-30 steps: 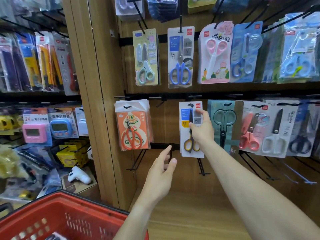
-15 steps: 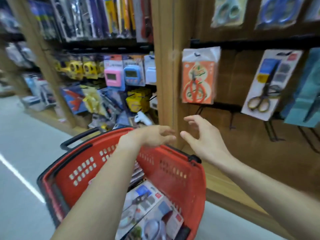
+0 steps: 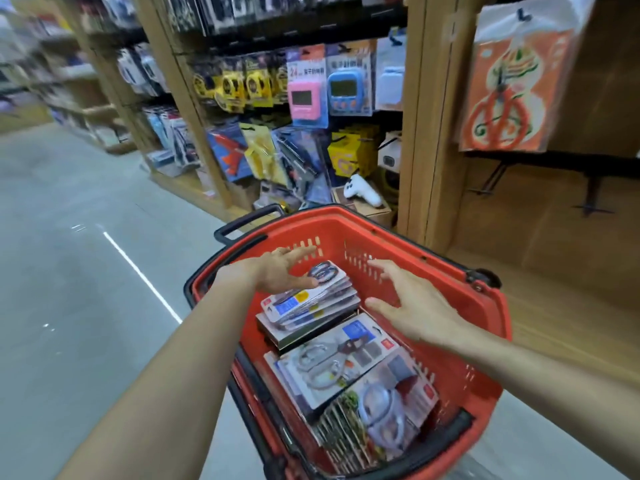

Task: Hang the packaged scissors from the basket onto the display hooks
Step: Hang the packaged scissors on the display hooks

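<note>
Head view: packaged scissors (image 3: 311, 299) stacked in red basket (image 3: 485, 306), frame centre. Left hand (image 3: 277, 271) fingers spread, thumb touching top pack; right hand (image 3: 412, 306) fingers apart above basket. Orange scissors pack (image 3: 509, 84) hangs upper right.

Red basket (image 3: 485, 299) of packaged scissors (image 3: 311, 299), left hand (image 3: 280, 271) and right hand (image 3: 415, 306) spread above, neither holding anything

left hand (image 3: 277, 271): ring on a finger | right hand (image 3: 415, 306): bare | forearms: sleeveless
</note>
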Action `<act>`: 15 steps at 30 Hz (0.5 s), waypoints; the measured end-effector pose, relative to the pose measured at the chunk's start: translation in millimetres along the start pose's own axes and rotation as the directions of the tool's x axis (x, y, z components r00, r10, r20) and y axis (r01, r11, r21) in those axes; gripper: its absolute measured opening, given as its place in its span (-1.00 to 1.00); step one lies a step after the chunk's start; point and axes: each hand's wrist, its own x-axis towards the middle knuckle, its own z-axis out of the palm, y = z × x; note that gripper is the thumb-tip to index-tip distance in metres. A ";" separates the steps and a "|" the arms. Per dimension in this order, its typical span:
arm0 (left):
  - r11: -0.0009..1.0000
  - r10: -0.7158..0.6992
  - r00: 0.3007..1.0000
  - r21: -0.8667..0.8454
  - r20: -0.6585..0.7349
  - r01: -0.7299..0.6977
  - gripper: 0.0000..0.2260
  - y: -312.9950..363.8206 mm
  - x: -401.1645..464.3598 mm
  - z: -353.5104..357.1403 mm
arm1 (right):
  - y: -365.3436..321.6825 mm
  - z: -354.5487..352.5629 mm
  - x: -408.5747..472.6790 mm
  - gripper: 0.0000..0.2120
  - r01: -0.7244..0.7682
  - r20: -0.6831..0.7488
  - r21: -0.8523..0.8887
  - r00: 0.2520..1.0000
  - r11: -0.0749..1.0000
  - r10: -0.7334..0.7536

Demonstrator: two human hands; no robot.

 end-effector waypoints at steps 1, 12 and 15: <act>1.000 -0.009 1.000 -0.004 0.005 0.009 -0.21 -4.7 1.4 0.5 | -0.8 -0.1 1.4 -0.38 -0.004 0.004 0.005 1.000 1.000 0.004; 0.993 0.110 0.994 -0.049 -0.029 -0.111 -0.26 7.7 22.9 8.0 | -13.5 7.9 8.5 -0.37 -0.035 0.097 -0.030 0.995 0.999 0.038; 0.991 0.126 0.992 -0.035 -0.007 -0.126 -0.19 5.6 28.4 9.1 | -10.9 11.2 9.0 -0.35 -0.040 0.127 -0.025 0.991 0.999 0.043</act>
